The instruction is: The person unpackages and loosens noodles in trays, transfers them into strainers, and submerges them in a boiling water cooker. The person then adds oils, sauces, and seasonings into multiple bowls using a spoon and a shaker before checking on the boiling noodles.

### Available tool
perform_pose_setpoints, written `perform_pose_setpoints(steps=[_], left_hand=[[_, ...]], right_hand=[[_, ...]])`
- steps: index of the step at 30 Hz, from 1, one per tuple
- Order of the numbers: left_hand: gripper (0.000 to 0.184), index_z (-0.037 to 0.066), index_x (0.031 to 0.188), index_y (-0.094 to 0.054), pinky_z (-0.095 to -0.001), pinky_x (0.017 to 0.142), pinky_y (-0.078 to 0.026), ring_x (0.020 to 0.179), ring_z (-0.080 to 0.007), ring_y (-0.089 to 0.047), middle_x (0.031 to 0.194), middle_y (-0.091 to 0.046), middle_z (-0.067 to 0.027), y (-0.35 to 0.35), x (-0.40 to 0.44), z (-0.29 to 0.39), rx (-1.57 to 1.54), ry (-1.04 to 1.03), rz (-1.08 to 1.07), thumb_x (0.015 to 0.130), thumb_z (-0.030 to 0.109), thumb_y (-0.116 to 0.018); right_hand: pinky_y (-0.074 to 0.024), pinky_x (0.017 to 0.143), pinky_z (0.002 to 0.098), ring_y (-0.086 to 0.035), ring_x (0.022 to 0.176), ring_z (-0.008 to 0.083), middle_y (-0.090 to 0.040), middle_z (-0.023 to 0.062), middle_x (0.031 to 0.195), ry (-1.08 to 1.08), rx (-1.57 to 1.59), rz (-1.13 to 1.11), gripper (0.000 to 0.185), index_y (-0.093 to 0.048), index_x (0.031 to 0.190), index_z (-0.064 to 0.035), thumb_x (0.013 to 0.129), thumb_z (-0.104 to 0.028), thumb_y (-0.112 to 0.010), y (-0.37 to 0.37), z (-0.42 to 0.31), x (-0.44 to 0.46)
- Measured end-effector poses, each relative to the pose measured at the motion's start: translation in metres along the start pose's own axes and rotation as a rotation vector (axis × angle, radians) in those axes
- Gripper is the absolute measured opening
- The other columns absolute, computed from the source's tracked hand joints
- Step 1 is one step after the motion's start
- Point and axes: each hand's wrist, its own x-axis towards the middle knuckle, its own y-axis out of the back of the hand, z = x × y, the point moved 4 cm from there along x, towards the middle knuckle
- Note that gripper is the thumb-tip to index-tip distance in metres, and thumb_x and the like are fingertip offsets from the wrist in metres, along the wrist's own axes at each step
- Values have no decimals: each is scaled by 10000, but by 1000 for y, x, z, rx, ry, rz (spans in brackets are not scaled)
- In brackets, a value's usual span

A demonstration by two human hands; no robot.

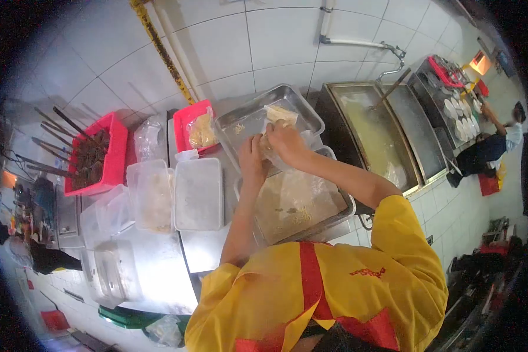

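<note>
Working close together over two steel trays, the left hand (pixel 253 157) and right hand (pixel 284 142) have their fingers curled round a pale lump (pixel 267 144), largely hidden by the fingers; its exact nature cannot be told. Just beyond the right hand, a pale block (pixel 280 114) lies in the far tray (pixel 246 111), whose bare steel carries a few scraps. On the body side of the hands, the near tray (pixel 311 193) shows a brownish floor with scattered yellowish shreds.

To the left of the hands stand a red basin (pixel 183 120) of yellow food (pixel 202 130), a lidded translucent container (pixel 199 196) and, farther off, a red crate (pixel 117 149) with long handles protruding. To the right is a steel tank (pixel 372 132) of cloudy liquid, a stick leaning in it. A white tiled wall (pixel 211 47) rises behind; another person (pixel 490 146) stands far right, beside stacked white dishes (pixel 462 120).
</note>
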Motion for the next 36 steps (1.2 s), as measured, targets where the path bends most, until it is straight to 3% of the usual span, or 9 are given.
perform_pose_setpoints(steps=[5,15,17,21,24,27,29,33,36], left_hand=[[717,68,1231,-465,-442,887,-400,1076,-341,-493,1208,-508,-128,0,1,-3,9,-35,-44,564,10,-721],[679,57,1203,-486,-431,894,-389,1069,-348,-483,1159,-522,-138,-7,4,-23,-50,-68,37,555,-6,-679],[659,44,1184,-502,-442,894,-392,1067,-350,-489,1146,-532,-148,-8,4,-26,-63,-64,52,555,17,-697],[596,27,1152,-524,-446,896,-396,1047,-358,-506,1097,-556,-163,-6,5,-20,-301,-63,128,592,61,-726],[530,17,1125,-539,-437,889,-402,1022,-370,-521,1050,-575,-173,-14,-1,-27,-337,-9,266,643,108,-738],[469,13,1099,-552,-433,868,-404,1003,-373,-523,1029,-578,-171,-18,-2,-25,-213,24,242,680,124,-730],[462,14,1090,-556,-441,841,-403,989,-372,-519,1033,-571,-171,-17,-2,-21,-147,67,188,672,109,-728],[410,6,1068,-572,-423,862,-415,970,-373,-516,1038,-563,-182,-14,-2,-13,-96,-32,222,699,126,-703],[374,26,1022,-595,-431,776,-423,908,-355,-547,968,-582,-168,-4,5,-1,-107,-34,274,681,119,-717]], right_hand=[[-525,537,353,-641,733,293,-591,213,855,-6,-264,-47,220,-590,929,46,773,-110,-584,-18,-2,3],[-527,671,422,-631,834,322,-593,183,866,171,-17,-249,212,-610,926,-8,741,-112,-623,14,22,18],[-497,813,405,-602,939,335,-606,146,986,209,293,-201,278,-610,958,-8,716,-133,-662,33,25,18],[-479,846,387,-593,959,307,-614,112,1030,208,618,-47,311,-610,1000,-8,730,-144,-682,30,42,24],[-473,825,345,-595,920,233,-621,83,1044,116,836,192,313,-605,1026,-14,766,-168,-689,19,44,14],[-467,787,305,-582,882,148,-629,58,1013,-258,1159,127,314,-597,1059,-16,812,-189,-681,-15,52,4],[-458,748,259,-567,834,102,-619,41,931,-673,1444,174,284,-587,1040,-11,840,-197,-665,-34,62,-5],[-451,722,236,-568,809,97,-611,43,871,-793,1325,123,237,-579,1004,-14,864,-195,-643,-26,71,-6],[-450,707,234,-564,796,92,-602,34,886,-544,1395,322,202,-556,1009,-21,889,-174,-607,16,67,5]])
